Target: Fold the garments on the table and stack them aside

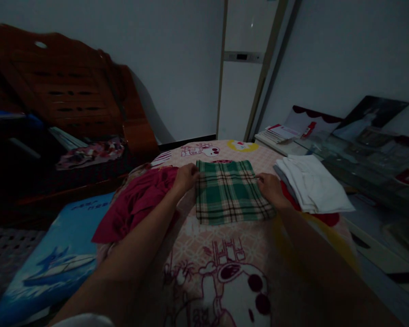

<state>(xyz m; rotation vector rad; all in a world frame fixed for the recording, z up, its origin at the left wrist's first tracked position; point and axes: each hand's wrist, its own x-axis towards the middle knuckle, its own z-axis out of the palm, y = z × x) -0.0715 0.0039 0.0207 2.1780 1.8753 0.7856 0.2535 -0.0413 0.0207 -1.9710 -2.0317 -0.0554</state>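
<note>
A green plaid cloth, folded to a rough rectangle, lies flat on the pink patterned cover in front of me. My left hand pinches its left edge near the far corner. On the opposite side, my right hand has its fingers closed on the right edge. To the left of the cloth is a crumpled dark red garment, close beside my left forearm. A stack of folded clothes with a white garment on top sits to the right of my right hand.
At the left stands a carved wooden bench with fabric on its seat. A blue printed board or cushion is beside the cover. To the right, a glass-topped cabinet holds papers and a picture. A tall white appliance stands behind.
</note>
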